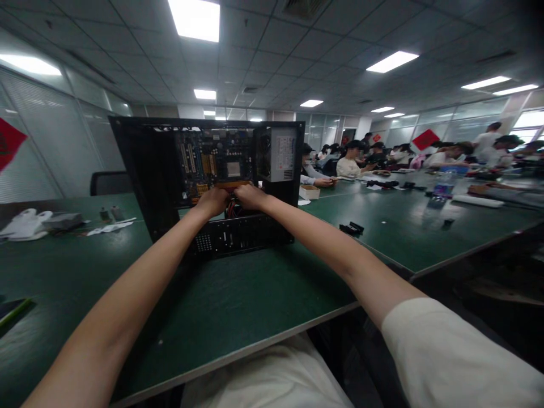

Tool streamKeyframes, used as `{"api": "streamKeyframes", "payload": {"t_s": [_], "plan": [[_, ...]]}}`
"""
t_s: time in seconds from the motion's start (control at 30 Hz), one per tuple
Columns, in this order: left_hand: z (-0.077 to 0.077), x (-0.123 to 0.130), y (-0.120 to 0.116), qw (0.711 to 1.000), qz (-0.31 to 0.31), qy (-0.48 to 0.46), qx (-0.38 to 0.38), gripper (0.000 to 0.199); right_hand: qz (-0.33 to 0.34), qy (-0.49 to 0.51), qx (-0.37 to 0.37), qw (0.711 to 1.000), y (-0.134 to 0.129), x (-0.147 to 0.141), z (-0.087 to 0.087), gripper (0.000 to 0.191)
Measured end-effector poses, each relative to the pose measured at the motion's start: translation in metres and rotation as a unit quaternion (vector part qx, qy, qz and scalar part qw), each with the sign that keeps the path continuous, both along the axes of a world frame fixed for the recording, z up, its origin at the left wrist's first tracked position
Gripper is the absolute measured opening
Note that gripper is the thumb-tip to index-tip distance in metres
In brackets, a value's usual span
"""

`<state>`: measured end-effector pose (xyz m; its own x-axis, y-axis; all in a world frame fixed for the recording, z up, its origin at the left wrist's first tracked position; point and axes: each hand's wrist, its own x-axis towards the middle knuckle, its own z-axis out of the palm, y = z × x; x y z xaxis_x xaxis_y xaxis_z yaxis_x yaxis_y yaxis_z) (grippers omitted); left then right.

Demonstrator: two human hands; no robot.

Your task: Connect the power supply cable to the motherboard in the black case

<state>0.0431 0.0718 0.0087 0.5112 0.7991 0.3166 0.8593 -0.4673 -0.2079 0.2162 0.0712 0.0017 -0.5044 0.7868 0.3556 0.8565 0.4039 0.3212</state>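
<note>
An open black computer case (148,170) stands on the green table. Inside it a motherboard (198,161) faces me, with a silver power supply (284,156) at the upper right. Both my left hand (212,202) and my right hand (250,197) reach into the case at the board's lower edge, close together. A reddish-orange strip (229,185) lies just above and between them, and the fingertips are hidden behind the backs of the hands. Dark and red cables (234,211) show below my hands.
Grey and white items (63,221) lie on the table (255,294) at the left. A small black part (351,228) and a white box (310,192) are to the right. Several people sit along the tables at the back right, near a plastic bottle (442,187).
</note>
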Motion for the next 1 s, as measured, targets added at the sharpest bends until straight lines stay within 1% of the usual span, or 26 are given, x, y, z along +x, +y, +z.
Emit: {"api": "streamKeyframes", "payload": {"t_s": [0.13, 0.3, 0.5, 0.73, 1.0], "plan": [[-0.001, 0.001, 0.000, 1.000, -0.005, -0.012, -0.004, 0.042, -0.014, 0.015, -0.014, 1.000, 0.000, 0.000, 0.000, 0.032], [0.000, 0.002, 0.000, 1.000, -0.003, -0.019, 0.004, 0.041, 0.006, 0.047, -0.016, 0.999, -0.002, 0.004, -0.002, 0.031], [0.001, 0.003, -0.003, 1.000, -0.005, -0.028, 0.002, 0.039, 0.005, 0.067, -0.012, 0.998, -0.001, 0.007, -0.007, 0.027], [-0.001, 0.002, -0.001, 1.000, -0.011, -0.024, 0.004, 0.038, 0.011, 0.077, -0.027, 0.997, -0.012, 0.010, -0.007, 0.035], [0.000, 0.005, 0.002, 1.000, 0.003, -0.024, -0.002, 0.041, -0.047, 0.084, -0.030, 0.995, -0.023, 0.004, -0.002, 0.037]]}}
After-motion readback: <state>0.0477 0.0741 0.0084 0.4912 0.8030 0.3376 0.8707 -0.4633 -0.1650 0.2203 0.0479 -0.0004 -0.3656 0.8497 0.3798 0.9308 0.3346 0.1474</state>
